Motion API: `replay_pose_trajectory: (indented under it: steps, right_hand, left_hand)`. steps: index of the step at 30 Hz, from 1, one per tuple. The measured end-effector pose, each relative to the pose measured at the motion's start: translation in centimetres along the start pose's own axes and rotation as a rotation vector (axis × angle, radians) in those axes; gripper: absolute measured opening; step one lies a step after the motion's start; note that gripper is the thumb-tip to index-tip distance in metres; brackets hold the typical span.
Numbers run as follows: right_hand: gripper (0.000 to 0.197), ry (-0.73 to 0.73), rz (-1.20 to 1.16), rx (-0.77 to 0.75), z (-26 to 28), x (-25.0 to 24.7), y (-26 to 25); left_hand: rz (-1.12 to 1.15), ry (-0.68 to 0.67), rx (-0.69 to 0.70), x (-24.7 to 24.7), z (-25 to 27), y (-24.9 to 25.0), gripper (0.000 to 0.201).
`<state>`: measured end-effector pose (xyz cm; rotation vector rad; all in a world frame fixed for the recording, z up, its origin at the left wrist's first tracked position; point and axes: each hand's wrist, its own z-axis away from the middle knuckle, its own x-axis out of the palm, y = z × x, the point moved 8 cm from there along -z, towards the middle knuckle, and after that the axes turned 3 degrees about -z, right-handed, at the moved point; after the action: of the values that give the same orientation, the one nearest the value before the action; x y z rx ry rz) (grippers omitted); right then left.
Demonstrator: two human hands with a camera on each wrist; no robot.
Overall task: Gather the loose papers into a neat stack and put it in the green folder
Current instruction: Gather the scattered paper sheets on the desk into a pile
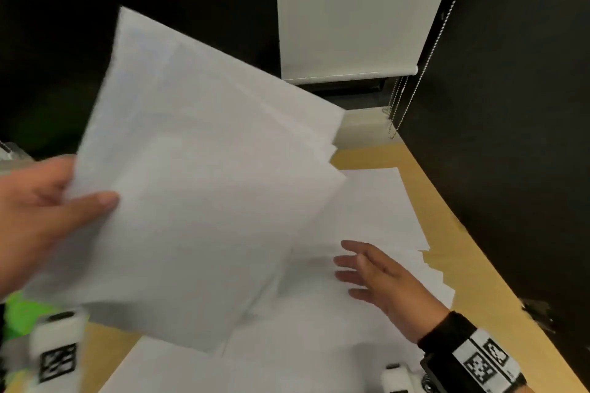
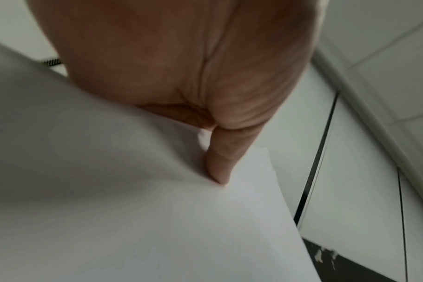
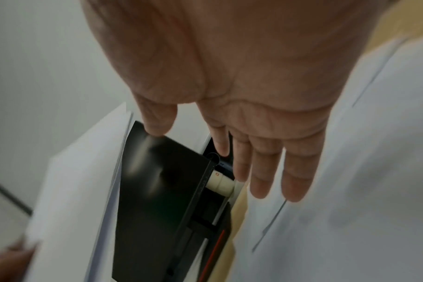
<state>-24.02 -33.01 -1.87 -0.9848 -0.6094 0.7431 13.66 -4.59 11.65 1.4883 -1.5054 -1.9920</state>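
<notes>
My left hand (image 1: 54, 201) holds a loose bundle of white papers (image 1: 204, 188) lifted above the desk, thumb on top near the left edge, sheets fanned unevenly at the right. In the left wrist view the thumb (image 2: 220, 166) presses onto the papers (image 2: 133, 219). My right hand (image 1: 373, 274) hovers with fingers spread and straight over more white sheets (image 1: 380, 210) lying on the desk, holding nothing. In the right wrist view the right hand (image 3: 254, 162) has straight fingers above loose sheets (image 3: 350, 190). A patch of bright green (image 1: 22, 313), perhaps the folder, shows at the lower left under the lifted papers.
The wooden desk (image 1: 453, 252) runs along a black partition (image 1: 510, 137) on the right. A dark monitor (image 1: 64, 57) stands behind the papers. Blind cords (image 1: 399, 105) hang at the back right.
</notes>
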Motion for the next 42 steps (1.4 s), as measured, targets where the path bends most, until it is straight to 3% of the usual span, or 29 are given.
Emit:
replay_pose_trajectory:
  steps: [3, 5, 7, 10, 14, 17, 22, 27, 31, 36, 39, 42]
  right_hand:
    - [0.08, 0.044, -0.485, 0.063, -1.1, 0.0, 0.8]
    - [0.067, 0.205, -0.751, 0.111, -1.5, -1.1, 1.7]
    - [0.06, 0.422, -0.905, 0.133, -1.4, -3.0, 2.5]
    - [0.064, 0.658, -1.006, 0.115, -0.9, -5.7, 2.8]
    - [0.048, 0.807, -1.029, 0.112, -1.8, -8.5, 3.2]
    - [0.068, 0.866, -1.042, 0.146, -2.6, -9.5, 2.8]
    - [0.063, 0.921, -1.013, 0.182, -4.3, -10.1, 1.3]
    - [0.028, 0.899, -0.856, 0.252, -6.1, -10.5, 0.0]
    - [0.012, 0.786, -0.711, 0.231, -7.9, -9.4, -1.4]
    - [0.016, 0.699, -0.208, 0.166, -10.6, -10.8, -1.3]
    - [0.016, 0.678, -0.051, 0.185, -8.5, -10.8, -2.9]
    - [0.013, 0.507, 0.029, 0.227, -5.1, -9.7, -2.9]
  left_hand:
    - [0.081, -0.232, 0.006, 8.8, 0.3, 7.0, 0.034]
    - [0.08, -0.302, 0.014, 14.0, -0.5, 8.6, 0.028]
    - [0.075, -0.328, -0.089, 17.9, -2.1, 6.9, 0.02]
    - [0.014, -0.363, -0.134, 23.5, -4.0, 5.2, 0.018]
    - [-0.216, -0.45, -0.105, 29.6, -5.3, 3.8, 0.023]
    - [-0.283, -0.512, -0.125, 32.0, -5.1, 2.3, 0.028]
    - [-0.32, -0.511, -0.127, 32.6, -5.5, 1.4, 0.028]
    - [-0.296, -0.503, -0.15, 32.3, -5.5, 1.1, 0.026]
    - [-0.272, -0.504, -0.161, 32.2, -5.5, 1.2, 0.027]
    - [-0.238, -0.492, -0.171, 31.5, -5.2, 2.3, 0.028]
    - [-0.159, -0.431, -0.172, 29.6, -4.5, 3.2, 0.022]
    - [-0.086, -0.424, -0.198, 27.4, -1.9, 3.0, 0.015]
